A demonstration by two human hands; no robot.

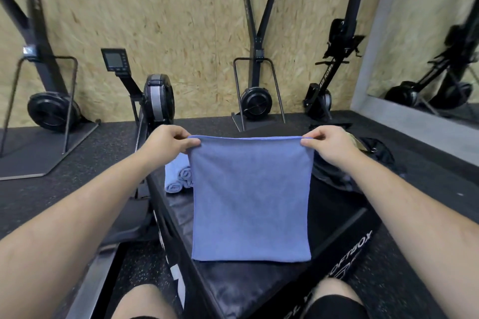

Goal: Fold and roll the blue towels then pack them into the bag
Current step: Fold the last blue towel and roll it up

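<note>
Head view, looking forward and down along two bare forearms stretched out in front of the person. Left hand [168, 141] and right hand [329, 142] are held well apart at the same height, each pinching one top corner of a square, soft-looking blue towel [250, 199] between thumb and curled fingers. This blue towel hangs flat and smooth between the hands, its top edge pulled straight and its lower edge level, in front of a long black padded bench [233, 290] with white lettering on its side. Whether the lower edge touches the bench surface cannot be told. On the far left part of the bench, partly hidden behind the hanging cloth, lies a small cluster of light blue rolled towels [178, 179], their spiral ends facing the camera. At the far right end, just beyond the right hand, sits a black fabric bag [375, 150], mostly hidden by the hand and the cloth. Two bare knees [145, 300] show at the bottom edge, either side of the bench. Around it is a dark speckled rubber floor [77, 176]. Against a pale chipboard wall [181, 21] stand several black exercise machines, among them a rowing machine with a small grey monitor [115, 59]. A large wall mirror [440, 46] on the right reflects more of that equipment.
</note>
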